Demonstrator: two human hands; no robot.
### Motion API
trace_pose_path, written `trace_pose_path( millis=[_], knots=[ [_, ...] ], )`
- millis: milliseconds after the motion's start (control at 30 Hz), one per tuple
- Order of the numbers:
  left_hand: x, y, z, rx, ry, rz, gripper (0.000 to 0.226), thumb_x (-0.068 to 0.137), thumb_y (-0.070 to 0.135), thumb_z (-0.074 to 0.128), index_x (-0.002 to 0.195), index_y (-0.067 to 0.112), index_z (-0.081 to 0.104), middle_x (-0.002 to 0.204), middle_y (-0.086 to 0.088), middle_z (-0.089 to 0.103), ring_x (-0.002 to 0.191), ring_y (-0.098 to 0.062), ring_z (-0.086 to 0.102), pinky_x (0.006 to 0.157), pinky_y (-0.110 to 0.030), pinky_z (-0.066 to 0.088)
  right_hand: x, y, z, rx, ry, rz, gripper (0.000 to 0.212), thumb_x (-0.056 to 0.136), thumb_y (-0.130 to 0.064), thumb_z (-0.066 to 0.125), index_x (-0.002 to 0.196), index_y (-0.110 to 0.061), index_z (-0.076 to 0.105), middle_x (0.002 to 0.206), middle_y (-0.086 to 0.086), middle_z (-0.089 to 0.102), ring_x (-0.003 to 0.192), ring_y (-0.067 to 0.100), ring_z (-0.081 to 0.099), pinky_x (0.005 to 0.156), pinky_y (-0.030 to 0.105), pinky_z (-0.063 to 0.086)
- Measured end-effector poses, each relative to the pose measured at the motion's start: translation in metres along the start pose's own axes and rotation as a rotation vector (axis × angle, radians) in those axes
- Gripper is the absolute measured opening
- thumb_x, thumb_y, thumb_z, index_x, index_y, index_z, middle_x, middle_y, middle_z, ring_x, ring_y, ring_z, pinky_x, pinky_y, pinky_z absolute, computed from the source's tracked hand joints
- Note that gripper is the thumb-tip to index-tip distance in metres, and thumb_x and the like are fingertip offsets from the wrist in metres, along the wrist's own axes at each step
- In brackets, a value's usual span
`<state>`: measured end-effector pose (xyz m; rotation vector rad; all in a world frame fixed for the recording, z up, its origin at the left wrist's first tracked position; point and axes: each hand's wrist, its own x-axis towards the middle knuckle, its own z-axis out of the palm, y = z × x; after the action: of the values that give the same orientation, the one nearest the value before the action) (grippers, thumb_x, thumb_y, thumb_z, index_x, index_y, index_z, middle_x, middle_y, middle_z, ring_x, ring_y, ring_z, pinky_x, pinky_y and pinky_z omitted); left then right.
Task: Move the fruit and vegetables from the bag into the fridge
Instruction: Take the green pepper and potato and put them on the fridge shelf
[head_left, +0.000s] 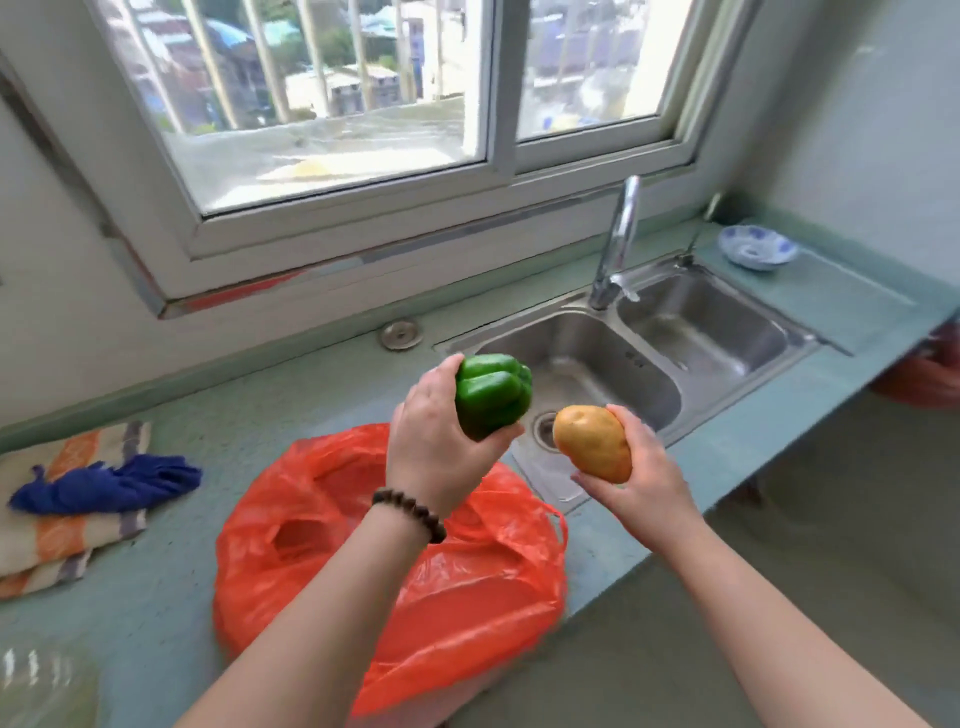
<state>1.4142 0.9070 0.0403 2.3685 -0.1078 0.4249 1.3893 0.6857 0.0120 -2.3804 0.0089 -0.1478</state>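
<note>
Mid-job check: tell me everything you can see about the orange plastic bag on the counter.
The bag is thin, glossy, translucent orange plastic, crumpled and slumped on the green counter near its front edge, just left of the sink. Its mouth gapes open towards the window, and a loop handle sticks out on its right side. The contents cannot be made out. The left forearm crosses above it; neither hand touches it.
</note>
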Motion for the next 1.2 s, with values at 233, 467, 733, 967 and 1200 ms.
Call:
trace_pose_path(
  millis=[233, 467, 733, 967, 1200],
  knots=[
    [-0.04, 0.123, 0.079, -0.139, -0.186, 0.183, 0.091, 0.063, 0.057, 0.074, 0.137, 0.019, 0.038, 0.132, 0.0, 0.05, 0.12, -0.019, 0.048, 0.102, -0.035, 0.039, -0.079, 0.066, -0.108, 0.016, 0.256, 0.163, 0.083, 0.067, -0.03, 0.081, 0.137, -0.022, 0.036, 0.134, -0.001, 0.046, 0.116, 0.015, 0.047, 0.093, 0.017, 0.03],
    [-0.145, 0.272, 0.166, -0.261, -0.4, 0.337, 0.088, 0.063, 0.06, 0.072, 0.136, 0.025, 0.037, 0.131, 0.005, 0.05, 0.118, -0.016, 0.049, 0.097, -0.031, 0.042, -0.225, 0.153, -0.223, -0.026, 0.561, 0.338, 0.083, 0.066, -0.028, 0.082, 0.136, -0.022, 0.039, 0.135, -0.002, 0.048, 0.119, 0.014, 0.047, 0.093, 0.017, 0.031],
    [-0.309, 0.436, 0.244, -0.383, -0.727, 0.643, 0.087, 0.063, 0.058, 0.072, 0.136, 0.024, 0.037, 0.131, 0.005, 0.05, 0.119, -0.015, 0.05, 0.098, -0.032, 0.043, -0.446, 0.233, -0.32, -0.098, 0.929, 0.676, 0.082, 0.065, -0.03, 0.082, 0.135, -0.017, 0.041, 0.133, 0.002, 0.052, 0.118, 0.017, 0.051, 0.09, 0.015, 0.033],
    [-0.43, 0.534, 0.286, -0.453, -0.987, 0.832, 0.085, 0.065, 0.055, 0.074, 0.134, 0.021, 0.039, 0.128, 0.003, 0.051, 0.118, -0.017, 0.05, 0.096, -0.033, 0.043, -0.588, 0.264, -0.355, -0.12, 1.212, 0.92, 0.082, 0.068, -0.03, 0.08, 0.136, -0.016, 0.038, 0.133, 0.002, 0.051, 0.12, 0.018, 0.05, 0.095, 0.021, 0.038],
    [-0.52, 0.615, 0.34, -0.497, -1.204, 0.944, 0.088, 0.066, 0.057, 0.073, 0.138, 0.021, 0.035, 0.134, 0.0, 0.048, 0.12, -0.02, 0.05, 0.098, -0.035, 0.043, -0.67, 0.308, -0.394, -0.152, 1.363, 1.081, 0.08, 0.07, -0.031, 0.078, 0.137, -0.021, 0.035, 0.132, -0.002, 0.048, 0.116, 0.014, 0.049, 0.084, 0.016, 0.033]
  ],
)
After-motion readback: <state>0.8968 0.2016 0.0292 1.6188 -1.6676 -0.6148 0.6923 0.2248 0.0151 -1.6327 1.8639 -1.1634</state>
